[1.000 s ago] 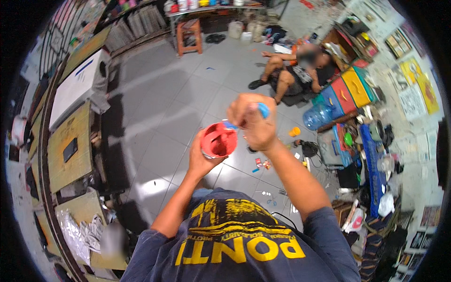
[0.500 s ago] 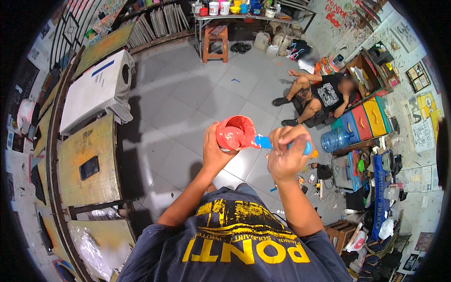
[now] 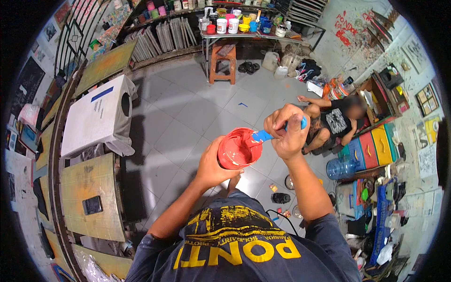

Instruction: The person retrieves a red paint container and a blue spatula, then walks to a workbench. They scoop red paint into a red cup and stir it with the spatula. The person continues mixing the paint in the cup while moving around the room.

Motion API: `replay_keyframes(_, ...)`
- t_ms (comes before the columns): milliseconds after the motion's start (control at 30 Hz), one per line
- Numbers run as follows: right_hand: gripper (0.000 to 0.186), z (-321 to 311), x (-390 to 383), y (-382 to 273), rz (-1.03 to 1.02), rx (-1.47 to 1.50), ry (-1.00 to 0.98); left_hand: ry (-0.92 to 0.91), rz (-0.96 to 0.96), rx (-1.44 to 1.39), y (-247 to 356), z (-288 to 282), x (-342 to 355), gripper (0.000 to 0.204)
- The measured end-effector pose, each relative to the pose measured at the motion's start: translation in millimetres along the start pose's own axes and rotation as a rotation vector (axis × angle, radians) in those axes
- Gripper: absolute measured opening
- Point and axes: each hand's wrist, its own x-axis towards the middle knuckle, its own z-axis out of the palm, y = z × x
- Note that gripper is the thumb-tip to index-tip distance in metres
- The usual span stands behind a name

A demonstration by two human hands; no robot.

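My left hand (image 3: 210,162) is wrapped around the side of a small red tub (image 3: 232,159), held up in front of my chest. Thick red paint or ink (image 3: 240,139) coats its inside and rim, with paler smears on the outer wall. A blue spatula (image 3: 262,136) slants into the mouth from the right, its tip hidden in the red. My right hand (image 3: 287,129) is closed around the spatula's handle, whose rounded blue end sticks out past the fingers.
On the left, a rack carries flat boards (image 3: 89,192), a phone (image 3: 92,205) and a white-covered board (image 3: 96,115). Paint pots crowd a far table (image 3: 300,38) above an orange stool (image 3: 222,66). A person (image 3: 338,120) sits on the floor at right, near coloured drawers (image 3: 369,148).
My right hand has risen, and the spatula now slopes down into the tub instead of lying nearly level. The tub's outer wall shows more. The whole view has shifted, with the room appearing lower.
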Motion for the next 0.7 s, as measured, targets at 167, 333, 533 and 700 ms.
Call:
replay_keyframes(167, 0.063, -38.1, 77.3, 22.5, 0.071, 0.021, -0.218, -0.189, 0.044, -0.104, -3.4, -12.8, 84.9, 0.096)
replay_keyframes(333, 0.068, -54.0, 148.6, 34.6, 0.154, 0.055, -0.441, -0.595, -0.027, -0.431, -6.2, -27.5, 162.2, 0.099)
replay_keyframes(533, 0.073, -56.3, 211.5, 56.7, 0.305, 0.286, -0.575, -1.162, -0.232, -0.713, -28.9, -37.6, 237.2, 0.104)
replay_keyframes(700, 0.070, -36.4, 257.9, 85.2, 0.367, 0.675, -0.659, -1.442, -0.229, -1.196, -121.3, -7.0, 272.8, 0.124)
